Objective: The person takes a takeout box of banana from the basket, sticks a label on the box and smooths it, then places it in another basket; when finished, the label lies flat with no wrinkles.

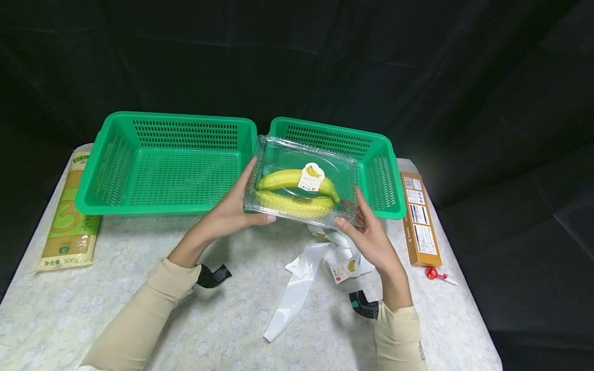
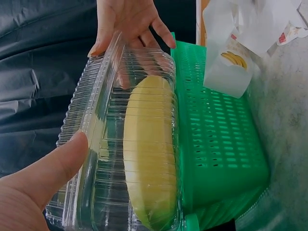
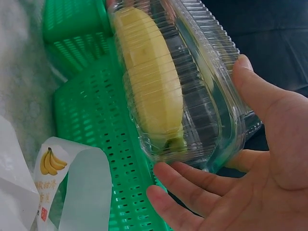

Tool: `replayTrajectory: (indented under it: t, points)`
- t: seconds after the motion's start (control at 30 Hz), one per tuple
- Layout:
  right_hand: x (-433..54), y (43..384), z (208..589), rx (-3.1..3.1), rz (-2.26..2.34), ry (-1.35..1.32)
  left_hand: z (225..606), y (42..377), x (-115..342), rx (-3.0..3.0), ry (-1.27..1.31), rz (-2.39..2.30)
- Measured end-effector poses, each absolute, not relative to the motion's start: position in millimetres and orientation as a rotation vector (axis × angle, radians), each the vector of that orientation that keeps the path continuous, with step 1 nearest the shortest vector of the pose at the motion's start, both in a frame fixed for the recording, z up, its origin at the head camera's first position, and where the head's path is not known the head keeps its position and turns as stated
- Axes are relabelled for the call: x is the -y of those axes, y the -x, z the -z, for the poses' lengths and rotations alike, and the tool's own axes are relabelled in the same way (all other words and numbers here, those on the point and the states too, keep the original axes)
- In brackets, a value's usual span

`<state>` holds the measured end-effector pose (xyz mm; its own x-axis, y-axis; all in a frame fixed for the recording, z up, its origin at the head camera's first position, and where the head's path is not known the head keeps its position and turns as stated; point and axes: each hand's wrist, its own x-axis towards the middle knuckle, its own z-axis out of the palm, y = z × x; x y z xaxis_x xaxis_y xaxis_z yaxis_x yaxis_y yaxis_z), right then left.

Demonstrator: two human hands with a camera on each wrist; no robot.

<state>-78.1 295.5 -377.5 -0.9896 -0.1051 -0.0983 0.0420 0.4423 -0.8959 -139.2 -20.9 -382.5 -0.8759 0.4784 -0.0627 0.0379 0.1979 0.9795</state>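
Note:
A clear plastic clamshell box (image 1: 306,180) with bananas (image 1: 297,206) inside is held up in front of the right green basket. Its lid carries a white banana sticker (image 1: 311,176). My left hand (image 1: 232,208) grips the box's left end, the thumb (image 2: 67,156) lying along the near rim. At the other end my right hand (image 1: 368,234) holds the box, its thumb on the near side and fingers around the corner. In the right wrist view a banana (image 3: 149,77) shows through the ribbed wall. The box hides part of the right basket.
Two green baskets, a left one (image 1: 171,210) and a right one (image 1: 392,180), stand at the back. Crumpled white banana-printed strips (image 1: 301,278) lie in front. A noodle packet (image 1: 69,221) is at left; an orange-brown box (image 1: 419,221) and a red lollipop (image 1: 432,272) are at right.

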Motion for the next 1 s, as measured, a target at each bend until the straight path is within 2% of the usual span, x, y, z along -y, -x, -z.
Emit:
replayTrajectory:
  t: [1.0]
  points:
    - [-311.7,86.6,373.4,-2.585,1.539,-0.005,376.4,149.9,8.7,-2.082,-0.423,-1.663]
